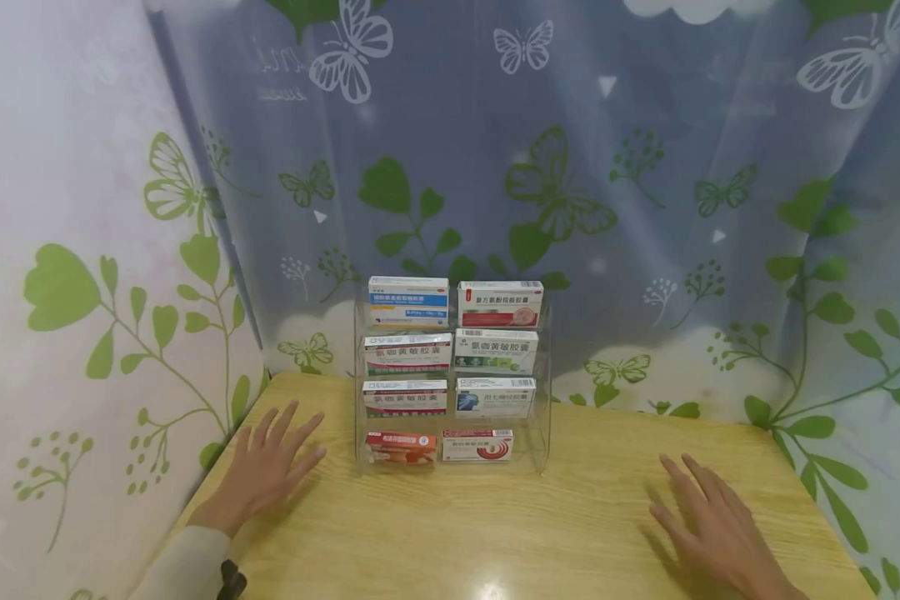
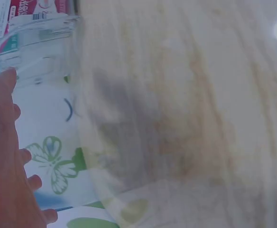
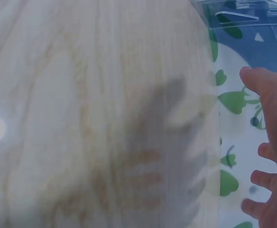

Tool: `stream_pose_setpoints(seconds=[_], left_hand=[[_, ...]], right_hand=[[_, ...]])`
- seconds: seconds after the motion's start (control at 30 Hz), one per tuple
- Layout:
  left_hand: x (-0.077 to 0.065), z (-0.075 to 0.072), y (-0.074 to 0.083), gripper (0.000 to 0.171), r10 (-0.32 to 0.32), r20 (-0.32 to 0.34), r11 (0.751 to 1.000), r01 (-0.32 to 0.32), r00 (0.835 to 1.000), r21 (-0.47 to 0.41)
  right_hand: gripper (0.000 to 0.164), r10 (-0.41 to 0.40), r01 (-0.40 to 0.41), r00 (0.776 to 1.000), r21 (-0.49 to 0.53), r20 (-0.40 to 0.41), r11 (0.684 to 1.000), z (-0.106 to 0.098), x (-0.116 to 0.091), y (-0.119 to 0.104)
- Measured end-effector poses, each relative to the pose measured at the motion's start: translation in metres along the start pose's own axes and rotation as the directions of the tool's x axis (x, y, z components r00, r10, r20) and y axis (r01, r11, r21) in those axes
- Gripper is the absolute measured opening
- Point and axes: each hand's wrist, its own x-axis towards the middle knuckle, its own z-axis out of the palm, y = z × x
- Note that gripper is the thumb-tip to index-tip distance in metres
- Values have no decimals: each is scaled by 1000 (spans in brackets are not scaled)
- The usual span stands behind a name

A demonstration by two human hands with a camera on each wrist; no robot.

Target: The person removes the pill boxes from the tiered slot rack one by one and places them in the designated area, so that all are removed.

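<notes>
A clear tiered rack (image 1: 546, 433) stands at the back of the table and bears several medicine boxes in two columns. At its top are a blue-and-white box (image 1: 408, 302) and a red-and-white box (image 1: 499, 304); at the bottom sit an orange box (image 1: 401, 448) and a white box with red rings (image 1: 477, 446). My left hand (image 1: 266, 467) is spread left of the rack, apart from it, holding nothing. To the right, farther from the rack, my right hand (image 1: 716, 521) has its fingers extended and holds nothing.
The wood-grain table (image 1: 450, 533) carries the rack. A curtain (image 1: 450, 150) printed with leaves and butterflies hangs behind it, and similar fabric (image 1: 60, 333) closes in the left side. Light glares off the table's front.
</notes>
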Motion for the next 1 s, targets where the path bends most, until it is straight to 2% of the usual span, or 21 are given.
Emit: stream_pose_setpoints(seconds=[0.13,0.27,0.43,0.67,0.83,1.0], left_hand=[[5,-5,3,62,20,-30,1000,-20,999,-7],[10,-11,8,62,38,-58,999,-39,998,-18],[19,-21,17,61,42,-62,997,-46,997,-56],[31,-30,29,59,101,-116,991,-110,988,-70],[40,-34,36,60,96,-109,984,-111,989,-139],[48,-37,45,59,107,-133,968,-133,985,-211]], right_hand=[[80,-47,55,996,110,-72,992,-2,9,-7],[80,-85,102,989,138,-123,985,-5,21,-17],[79,-102,123,986,159,-132,980,-7,33,-30],[75,-91,114,987,179,-132,977,-8,51,-49],[71,-79,104,989,204,-127,974,-8,64,-66],[69,-87,121,987,269,-133,956,-8,76,-81]])
